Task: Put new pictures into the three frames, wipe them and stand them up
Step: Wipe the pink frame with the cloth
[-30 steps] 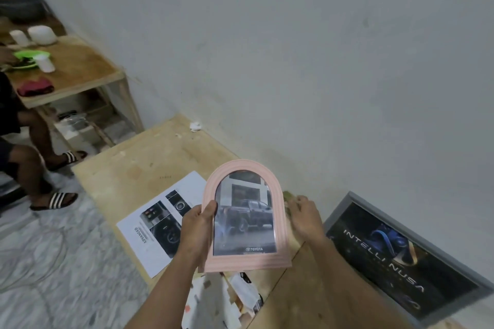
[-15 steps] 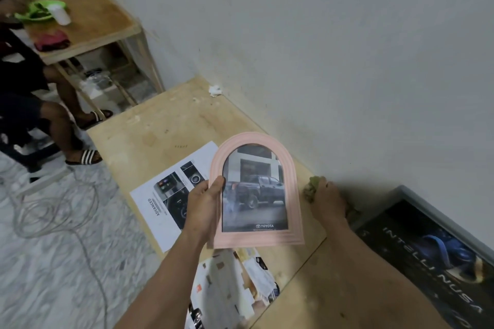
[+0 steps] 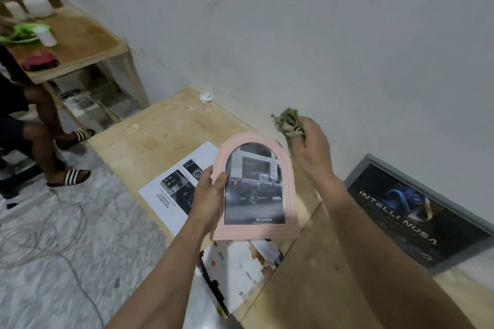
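Observation:
My left hand (image 3: 209, 200) grips the left edge of a pink arched picture frame (image 3: 290, 195), held above the wooden table (image 3: 149, 136). Inside the frame is a picture of a dark pickup truck with a Toyota logo. My right hand (image 3: 310, 148) is raised just right of the frame's top and clutches a crumpled olive-green cloth (image 3: 290, 123). A grey rectangular frame (image 3: 417, 211) with a dark "Intelli Nusa" picture leans against the wall at the right.
A printed car brochure sheet (image 3: 171, 195) lies on the table left of the frame; cut paper pieces (image 3: 238, 267) lie below it. Another wooden table (image 3: 77, 43) with cups stands at far left, where a seated person's legs (image 3: 45, 139) show. Cables (image 3: 40, 235) lie on the marble floor.
My right hand picked the green cloth up from the table by the wall and lifted it beside the frame's top. My left hand kept holding the pink frame.

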Tool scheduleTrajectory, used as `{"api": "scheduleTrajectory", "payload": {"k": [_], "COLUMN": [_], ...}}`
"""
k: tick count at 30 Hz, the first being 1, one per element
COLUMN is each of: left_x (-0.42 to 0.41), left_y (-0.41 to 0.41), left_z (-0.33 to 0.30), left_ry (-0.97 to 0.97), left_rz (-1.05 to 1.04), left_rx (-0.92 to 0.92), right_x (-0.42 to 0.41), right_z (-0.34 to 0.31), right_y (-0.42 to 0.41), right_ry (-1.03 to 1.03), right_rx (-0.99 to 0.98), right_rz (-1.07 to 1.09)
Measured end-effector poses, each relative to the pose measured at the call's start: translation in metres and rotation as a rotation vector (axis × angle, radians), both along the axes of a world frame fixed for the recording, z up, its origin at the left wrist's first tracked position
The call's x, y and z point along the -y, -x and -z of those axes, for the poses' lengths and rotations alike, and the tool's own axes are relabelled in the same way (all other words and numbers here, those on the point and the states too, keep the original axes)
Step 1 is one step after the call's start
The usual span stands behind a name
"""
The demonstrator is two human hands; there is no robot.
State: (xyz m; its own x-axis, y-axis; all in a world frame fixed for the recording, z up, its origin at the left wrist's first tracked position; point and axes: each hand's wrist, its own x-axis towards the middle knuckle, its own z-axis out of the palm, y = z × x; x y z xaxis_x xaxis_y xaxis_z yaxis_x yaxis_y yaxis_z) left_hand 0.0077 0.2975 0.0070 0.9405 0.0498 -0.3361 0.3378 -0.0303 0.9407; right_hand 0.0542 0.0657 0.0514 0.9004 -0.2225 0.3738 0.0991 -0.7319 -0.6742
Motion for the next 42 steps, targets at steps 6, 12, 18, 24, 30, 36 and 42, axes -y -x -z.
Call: {"api": "scheduleTrajectory", "payload": {"k": [6, 12, 18, 24, 30, 36, 42], "left_x": [-0.017, -0.059, -0.074, -0.069, -0.078, -0.106, -0.114], "left_y": [0.033, 0.075, 0.105, 0.123, 0.124, 0.118, 0.122], "left_z": [-0.034, -0.035, -0.033, -0.074, -0.090, -0.092, -0.087], "left_ry": [0.099, 0.147, 0.100, 0.133, 0.232, 0.353, 0.193], "left_rz": [-0.066, -0.136, 0.000, 0.090, 0.117, 0.032, -0.003], "left_rx": [0.111, 0.061, 0.090, 0.177, 0.271, 0.192, 0.201], "right_x": [-0.083, -0.120, -0.106, -0.110, -0.156, -0.193, -0.186], "right_z": [0.009, 0.029, -0.063, -0.096, -0.072, -0.052, -0.044], "right_y": [0.088, 0.208, 0.220, 0.179, 0.179, 0.219, 0.253], "right_ry": [0.328, 0.046, -0.491, -0.169, 0.434, 0.418, 0.389], "right_rx": [-0.045, -0.321, -0.456, -0.008, 0.002, -0.028, -0.146], "right_rz": [-0.259, -0.419, -0.316, 0.048, -0.181, -0.499, -0.718]}}
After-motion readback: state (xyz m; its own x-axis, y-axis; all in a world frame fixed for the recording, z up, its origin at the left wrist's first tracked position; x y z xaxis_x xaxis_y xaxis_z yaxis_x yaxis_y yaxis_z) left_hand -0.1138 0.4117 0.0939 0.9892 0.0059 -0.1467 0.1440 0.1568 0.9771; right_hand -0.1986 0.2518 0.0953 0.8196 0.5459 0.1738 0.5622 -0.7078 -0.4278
